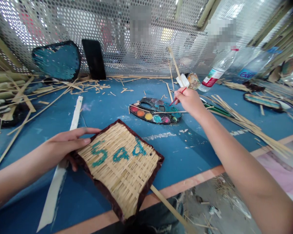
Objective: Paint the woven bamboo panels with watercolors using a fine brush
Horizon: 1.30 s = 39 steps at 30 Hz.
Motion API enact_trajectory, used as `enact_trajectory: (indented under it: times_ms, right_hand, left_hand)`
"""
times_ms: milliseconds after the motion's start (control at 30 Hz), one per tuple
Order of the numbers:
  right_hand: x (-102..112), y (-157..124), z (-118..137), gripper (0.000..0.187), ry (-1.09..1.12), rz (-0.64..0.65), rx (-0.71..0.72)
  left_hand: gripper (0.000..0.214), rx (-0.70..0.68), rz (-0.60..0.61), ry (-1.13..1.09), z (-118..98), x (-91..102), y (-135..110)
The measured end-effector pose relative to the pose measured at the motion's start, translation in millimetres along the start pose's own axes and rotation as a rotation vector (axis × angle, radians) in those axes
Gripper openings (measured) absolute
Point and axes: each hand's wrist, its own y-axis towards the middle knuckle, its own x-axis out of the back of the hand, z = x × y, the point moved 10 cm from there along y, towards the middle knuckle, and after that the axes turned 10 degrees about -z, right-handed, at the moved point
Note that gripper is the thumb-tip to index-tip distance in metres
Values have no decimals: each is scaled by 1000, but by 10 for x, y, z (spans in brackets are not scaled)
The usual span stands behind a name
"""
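My left hand (69, 143) grips the upper left edge of a woven bamboo fan (129, 172), thumb on top and fingers underneath. Dark brown cloth binds the fan's border, and teal painted letters reading "Sad" run across its upper part. A bamboo handle (169, 206) extends from its lower right over the table edge. Pinched in my right hand (189, 99) is a thin red paintbrush (177, 96), its tip down at the teal area of a paint palette (152, 121). Several round paint wells fill the palette, and a thin bamboo strip lies across it.
Behind the blue table (107, 107) stands a perforated metal screen (117, 29). Against it lean a blue heart-shaped fan (57, 61) and a black phone (94, 58). Plastic bottle (216, 73) and glass jar (193, 80) stand back right. Bamboo strips (249, 125) lie at right.
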Motion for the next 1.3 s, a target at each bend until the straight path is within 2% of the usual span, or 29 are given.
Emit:
enact_trajectory:
  times_ms: [233, 400, 533, 700, 867, 933, 1033, 1167, 1300]
  right_hand:
    - [-12, 1, -31, 32, 12, 4, -28]
    - [0, 18, -64, 32, -6, -22, -31]
    - [-70, 30, -125, 29, 79, 30, -41]
    - [-67, 52, -188, 30, 96, 28, -54]
    - [19, 73, -113, 31, 168, -65, -3]
    - [-46, 54, -62, 28, 199, -14, 16]
    - [-167, 7, -29, 23, 128, 79, 18]
    - [-226, -14, -67, 24, 199, 93, -43]
    - [-271, -7, -80, 23, 212, 91, -29]
  left_hand:
    - [63, 1, 15, 2, 48, -2, 35]
    - [63, -7, -8, 16, 7, 9, 4]
    - [64, 2, -7, 20, 3, 5, -3]
    - [64, -12, -10, 27, 8, 13, 17]
    - [62, -10, -6, 22, 12, 10, 18]
    - [62, -5, 0, 14, 23, 7, 23]
    - [64, -1, 15, 7, 48, 4, 36]
    - [65, -6, 29, 13, 70, 3, 52]
    - [67, -10, 29, 8, 81, 8, 67]
